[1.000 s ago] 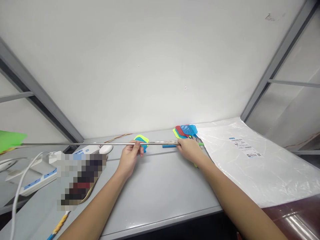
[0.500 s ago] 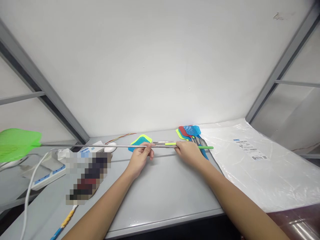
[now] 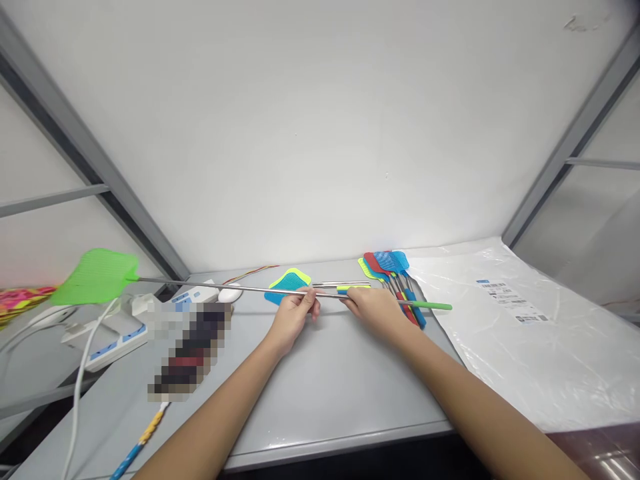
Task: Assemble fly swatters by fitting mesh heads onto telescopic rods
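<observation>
A green fly swatter [image 3: 97, 275] with a long thin metal rod stretches across the view, its paddle at the left and its green grip at the right. My left hand [image 3: 296, 315] pinches the rod near its middle. Farther right, my right hand [image 3: 376, 308] is closed around the same rod, short of the green grip. Behind my left hand lie blue and yellow-green swatter heads [image 3: 287, 285], one over the other, with metal rods and grips running right. A pile of red, blue and yellow swatters [image 3: 390, 262] rests just beyond my right hand.
A white padded package [image 3: 525, 367] with a label covers the right of the grey table [image 3: 320, 400]. At the left are a power strip [image 3: 117, 347] with plugs and cables, a white mouse-like object [image 3: 231, 292], a blurred-out item and a yellow-blue cord [image 3: 134, 447]. A white wall stands behind.
The green swatter has shortened in view: its paddle has moved right, and more of its grip end shows right of my right hand. The camera has turned slightly left.
</observation>
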Motion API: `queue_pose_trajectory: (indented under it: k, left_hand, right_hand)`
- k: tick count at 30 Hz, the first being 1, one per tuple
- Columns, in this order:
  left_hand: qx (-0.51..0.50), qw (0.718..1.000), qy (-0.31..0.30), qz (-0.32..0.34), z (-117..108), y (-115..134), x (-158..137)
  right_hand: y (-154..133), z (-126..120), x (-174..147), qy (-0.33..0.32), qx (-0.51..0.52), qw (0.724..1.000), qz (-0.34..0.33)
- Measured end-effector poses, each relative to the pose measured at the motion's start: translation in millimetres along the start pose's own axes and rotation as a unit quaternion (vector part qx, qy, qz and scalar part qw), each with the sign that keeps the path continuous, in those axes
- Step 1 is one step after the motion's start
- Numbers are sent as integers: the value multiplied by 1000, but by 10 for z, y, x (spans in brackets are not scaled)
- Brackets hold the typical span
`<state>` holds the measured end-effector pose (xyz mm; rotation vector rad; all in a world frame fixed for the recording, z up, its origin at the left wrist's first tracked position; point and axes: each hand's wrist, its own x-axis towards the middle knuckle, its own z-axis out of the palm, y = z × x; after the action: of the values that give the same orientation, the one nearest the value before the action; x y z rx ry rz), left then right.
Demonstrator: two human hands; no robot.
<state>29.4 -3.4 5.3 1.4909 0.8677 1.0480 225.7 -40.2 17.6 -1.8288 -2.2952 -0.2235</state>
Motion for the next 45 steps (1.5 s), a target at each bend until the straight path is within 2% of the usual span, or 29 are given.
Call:
queue_pose_trajectory:
  k: [7,12,22,27,34,41,43,45]
  left_hand:
    - [-56,996,70,21,-169,-15,78]
    - [-147,974,158,68,-397,37,135]
    - [-152,962,210,89,-583,61,183]
    - [-156,968,181,77,-532,35,165]
    - [-98,993,63,29,-282,11,69]
    - [-112,991,71,23,-222,-34,62]
    - [-102,992,65,21,-136,-42,33]
    - [-76,996,32,18,2,-46,-12]
  right_hand:
    - [73,-11,-7,43,23,999,8]
    - [185,-44,-10,37,16,998,38]
    - [274,-63,-24,16,11,998,54]
    - [285,-49,-29,-2,-12,999,52]
    - [193,12,16,-21,-26,998,45]
    - [203,33,15,-40,-41,997,42]
    - [129,27,10,-42,-41,998,33]
    - [16,25,4,-44,-35,998,11]
